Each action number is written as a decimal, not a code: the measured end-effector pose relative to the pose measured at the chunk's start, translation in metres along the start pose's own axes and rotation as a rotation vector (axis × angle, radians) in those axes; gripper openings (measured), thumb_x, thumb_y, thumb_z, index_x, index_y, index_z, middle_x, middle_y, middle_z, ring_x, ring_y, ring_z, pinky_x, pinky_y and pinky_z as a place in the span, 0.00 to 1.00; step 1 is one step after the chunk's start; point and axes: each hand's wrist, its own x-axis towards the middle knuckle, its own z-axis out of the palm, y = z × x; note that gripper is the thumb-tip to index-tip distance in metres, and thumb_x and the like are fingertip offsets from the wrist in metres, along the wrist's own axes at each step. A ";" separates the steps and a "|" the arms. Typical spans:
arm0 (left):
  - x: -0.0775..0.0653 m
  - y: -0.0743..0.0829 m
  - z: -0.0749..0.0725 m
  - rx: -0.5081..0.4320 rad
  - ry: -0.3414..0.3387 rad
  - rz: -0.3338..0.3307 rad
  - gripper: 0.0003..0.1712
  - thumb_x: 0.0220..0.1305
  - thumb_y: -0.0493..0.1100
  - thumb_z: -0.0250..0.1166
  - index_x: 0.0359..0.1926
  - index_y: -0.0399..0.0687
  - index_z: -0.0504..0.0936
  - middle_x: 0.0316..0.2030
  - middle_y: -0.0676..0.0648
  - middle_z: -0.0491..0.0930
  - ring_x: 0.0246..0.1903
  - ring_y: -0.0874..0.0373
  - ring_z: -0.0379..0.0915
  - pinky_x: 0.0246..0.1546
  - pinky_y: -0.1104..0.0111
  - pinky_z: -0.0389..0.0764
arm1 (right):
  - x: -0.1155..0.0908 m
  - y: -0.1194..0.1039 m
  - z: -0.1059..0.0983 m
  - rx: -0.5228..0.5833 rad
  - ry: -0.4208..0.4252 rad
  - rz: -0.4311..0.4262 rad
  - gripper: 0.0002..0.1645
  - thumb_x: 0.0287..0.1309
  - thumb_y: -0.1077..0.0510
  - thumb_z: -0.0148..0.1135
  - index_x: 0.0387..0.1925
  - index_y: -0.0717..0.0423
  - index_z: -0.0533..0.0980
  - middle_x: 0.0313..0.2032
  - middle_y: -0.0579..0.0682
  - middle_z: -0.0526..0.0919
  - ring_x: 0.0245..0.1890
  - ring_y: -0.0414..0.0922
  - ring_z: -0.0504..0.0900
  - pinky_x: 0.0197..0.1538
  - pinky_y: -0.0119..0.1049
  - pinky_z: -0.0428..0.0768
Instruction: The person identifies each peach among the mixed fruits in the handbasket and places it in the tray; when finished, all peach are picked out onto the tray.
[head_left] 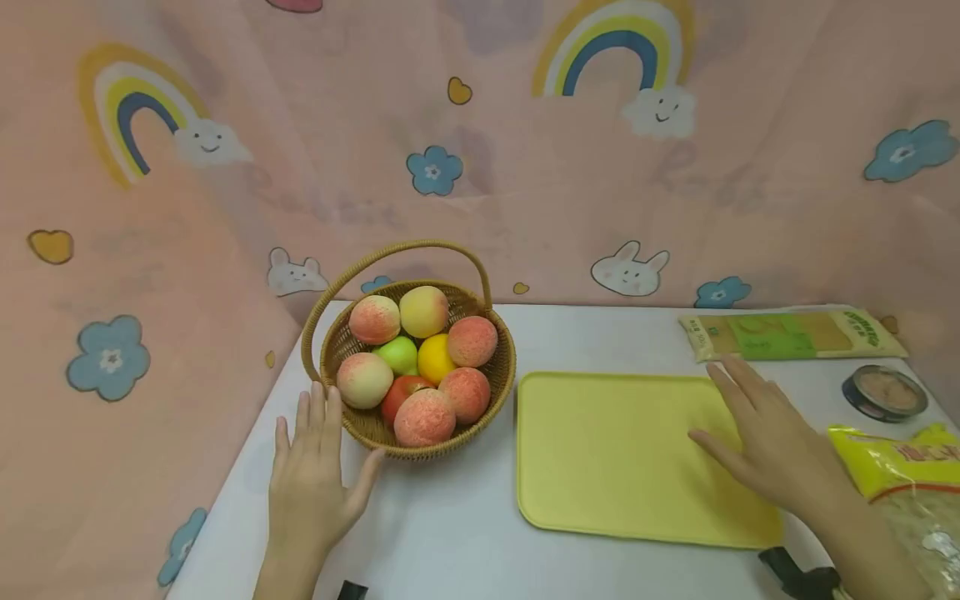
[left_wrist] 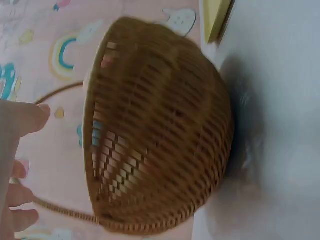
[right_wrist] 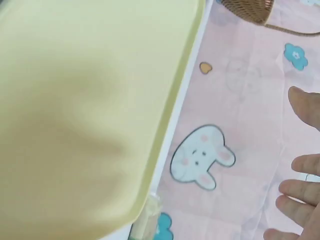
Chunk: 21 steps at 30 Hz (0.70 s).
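A round, brown woven wicker basket with a tall arched handle (left_wrist: 167, 122) stands on the left of a white tabletop (head_left: 442, 525), toward its far edge. Piled in it are six pink-and-cream fuzzy peaches (head_left: 424, 418), a round green fruit (head_left: 397, 357), a yellow fruit (head_left: 433, 362) and, partly hidden under the near peach, a red fruit (head_left: 401, 393). The left hand (head_left: 311, 483) is at the near left side of the basket, fingers extended, thumb spread to the right, grasping nothing; the left wrist view shows a gap between its fingers and the wicker wall. Just right of the basket lies a flat, pale yellow rectangular tray with rounded corners (head_left: 607, 450). The right hand (head_left: 772, 450) is over the tray's right side, released too, fingers straight and pointing far and left. Beyond its fingertips, at the far right, lies a long beige packet with a green label (head_left: 795, 335). Nearer and further right sit a shallow round tin with a dark rim (head_left: 885, 393) and a clear bag with a bright yellow top (head_left: 900, 475), which is cut off by the head view's edge. A pink cloth printed with rainbows and rabbits (head_left: 345, 83) hangs behind.
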 end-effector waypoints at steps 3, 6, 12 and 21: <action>-0.002 -0.014 0.000 -0.015 0.012 -0.033 0.47 0.66 0.70 0.41 0.69 0.36 0.60 0.66 0.33 0.64 0.61 0.35 0.65 0.59 0.36 0.67 | 0.009 -0.008 -0.003 0.102 -0.002 -0.017 0.52 0.55 0.46 0.66 0.72 0.61 0.51 0.71 0.64 0.52 0.68 0.65 0.55 0.65 0.68 0.59; -0.002 -0.028 0.003 -0.028 -0.017 -0.061 0.47 0.66 0.70 0.40 0.68 0.34 0.61 0.65 0.33 0.65 0.61 0.35 0.66 0.57 0.36 0.69 | 0.018 -0.020 -0.008 0.183 -0.033 -0.037 0.51 0.57 0.46 0.64 0.73 0.58 0.50 0.73 0.61 0.50 0.70 0.62 0.52 0.63 0.69 0.60; 0.001 -0.056 0.011 -0.076 -0.086 -0.046 0.42 0.62 0.62 0.54 0.66 0.36 0.65 0.64 0.35 0.68 0.60 0.36 0.67 0.58 0.38 0.70 | 0.051 -0.046 -0.019 0.289 -0.056 -0.139 0.48 0.57 0.48 0.65 0.72 0.52 0.53 0.72 0.56 0.55 0.71 0.59 0.54 0.64 0.67 0.62; 0.008 -0.082 0.026 -0.363 -0.270 -0.126 0.41 0.54 0.46 0.69 0.68 0.48 0.65 0.66 0.39 0.65 0.62 0.39 0.66 0.58 0.43 0.72 | 0.111 -0.080 -0.019 0.397 -0.136 -0.313 0.44 0.60 0.49 0.63 0.71 0.55 0.54 0.70 0.56 0.60 0.67 0.56 0.63 0.65 0.59 0.68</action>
